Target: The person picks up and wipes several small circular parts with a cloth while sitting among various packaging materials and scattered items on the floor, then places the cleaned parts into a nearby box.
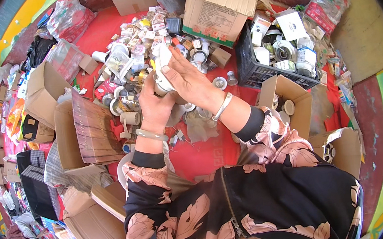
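Both hands meet in front of me around a white round fitting [162, 81] with a pale rim; its exact kind is partly hidden by my fingers. From below, my left hand [156, 105] grips it, thumb raised along its side. My right hand [189, 77] presses against it from the right, fingers close together and pointing away from me. Something white and thin [163, 56] sticks up beyond the fingers, and I cannot tell whether it is part of the fitting. Just past my hands lies a large heap of small boxes and round fittings [136, 42].
A black crate [254, 66] holding white fittings stands at the far right, beside a tall cardboard box [218, 8]. An open carton [304, 105] is near my right arm. Another open carton [66, 135] stands at my left. Red cloth [196, 157] covers the floor.
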Demonstrator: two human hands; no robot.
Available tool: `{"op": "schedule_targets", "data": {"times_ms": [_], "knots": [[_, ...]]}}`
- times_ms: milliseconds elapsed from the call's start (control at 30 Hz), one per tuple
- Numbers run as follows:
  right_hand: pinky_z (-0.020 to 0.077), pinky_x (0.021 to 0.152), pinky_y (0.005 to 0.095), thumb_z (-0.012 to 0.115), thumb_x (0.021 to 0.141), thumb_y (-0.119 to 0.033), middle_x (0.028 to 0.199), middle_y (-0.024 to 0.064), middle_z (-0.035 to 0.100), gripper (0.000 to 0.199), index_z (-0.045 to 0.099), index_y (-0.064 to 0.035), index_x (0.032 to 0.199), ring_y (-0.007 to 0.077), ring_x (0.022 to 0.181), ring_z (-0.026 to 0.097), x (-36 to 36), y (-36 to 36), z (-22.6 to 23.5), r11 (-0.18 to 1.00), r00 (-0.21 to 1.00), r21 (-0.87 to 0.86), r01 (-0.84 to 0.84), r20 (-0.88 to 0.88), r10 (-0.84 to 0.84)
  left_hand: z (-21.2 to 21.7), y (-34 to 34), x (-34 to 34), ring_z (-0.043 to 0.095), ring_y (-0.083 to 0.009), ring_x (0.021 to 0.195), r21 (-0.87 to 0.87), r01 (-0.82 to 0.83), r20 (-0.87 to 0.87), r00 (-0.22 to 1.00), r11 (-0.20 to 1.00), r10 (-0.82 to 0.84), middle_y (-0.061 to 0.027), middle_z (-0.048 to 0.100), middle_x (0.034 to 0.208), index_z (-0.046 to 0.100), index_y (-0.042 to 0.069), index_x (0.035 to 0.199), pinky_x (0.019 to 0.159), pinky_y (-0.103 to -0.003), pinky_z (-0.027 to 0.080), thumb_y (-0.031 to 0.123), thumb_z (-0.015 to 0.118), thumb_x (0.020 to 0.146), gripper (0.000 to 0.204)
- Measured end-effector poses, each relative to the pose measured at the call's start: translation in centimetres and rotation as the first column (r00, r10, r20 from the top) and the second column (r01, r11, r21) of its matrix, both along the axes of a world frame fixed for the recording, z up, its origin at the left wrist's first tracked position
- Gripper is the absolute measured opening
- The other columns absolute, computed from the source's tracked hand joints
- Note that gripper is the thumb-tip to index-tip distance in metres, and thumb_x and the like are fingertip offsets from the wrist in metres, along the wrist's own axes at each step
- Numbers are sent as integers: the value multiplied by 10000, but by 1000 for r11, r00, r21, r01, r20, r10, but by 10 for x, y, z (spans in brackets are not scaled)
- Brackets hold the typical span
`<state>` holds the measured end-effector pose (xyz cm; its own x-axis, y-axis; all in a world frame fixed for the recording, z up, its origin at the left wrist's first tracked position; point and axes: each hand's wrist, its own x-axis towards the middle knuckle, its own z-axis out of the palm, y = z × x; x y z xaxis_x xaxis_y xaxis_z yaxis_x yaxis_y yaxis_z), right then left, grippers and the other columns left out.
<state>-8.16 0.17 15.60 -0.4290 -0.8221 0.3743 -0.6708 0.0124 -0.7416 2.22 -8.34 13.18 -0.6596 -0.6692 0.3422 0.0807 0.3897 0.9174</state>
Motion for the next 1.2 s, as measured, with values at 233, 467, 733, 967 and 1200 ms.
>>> {"op": "schedule_targets", "data": {"times_ms": [233,467,733,967,1200], "knots": [[271,1022,336,386,918,-296,1296,223,401,433,462,14,1211,340,1276,281,-11,3,9,979,973,-201,-27,220,72,6,11,2,572,-310,927,-148,155,98,985,977,-141,-159,576,1004,504,-3,1112,828,-355,439,174,693,583,589],[369,952,379,390,901,-177,1158,242,509,352,495,64,1135,367,1118,461,25,12,7,982,985,-142,122,139,-102,-9,-8,0,607,-270,884,-43,-98,13,995,994,99,-168,608,956,492,-12,1130,779,-323,471,95,689,612,563],[318,1000,398,386,900,-186,1134,237,529,353,517,71,1102,356,1111,470,26,14,24,991,998,-126,-35,-51,28,-8,-9,1,580,-159,885,49,-30,-115,993,998,35,-134,605,972,485,-32,1124,757,-287,470,37,681,657,511],[333,985,406,388,901,-207,1090,234,552,366,521,72,1097,347,1087,491,34,20,25,973,995,-225,-46,-99,24,3,-12,5,589,-160,874,167,-32,-99,994,985,50,-111,614,959,489,-15,1133,762,-286,470,35,693,638,537],[382,913,452,391,889,-178,899,233,563,277,543,53,904,397,884,530,19,17,14,960,988,-281,-15,-150,-29,-1,-17,1,583,-176,884,114,-81,-34,996,990,85,-111,600,974,489,-4,1136,782,-281,466,27,700,615,563]]}}
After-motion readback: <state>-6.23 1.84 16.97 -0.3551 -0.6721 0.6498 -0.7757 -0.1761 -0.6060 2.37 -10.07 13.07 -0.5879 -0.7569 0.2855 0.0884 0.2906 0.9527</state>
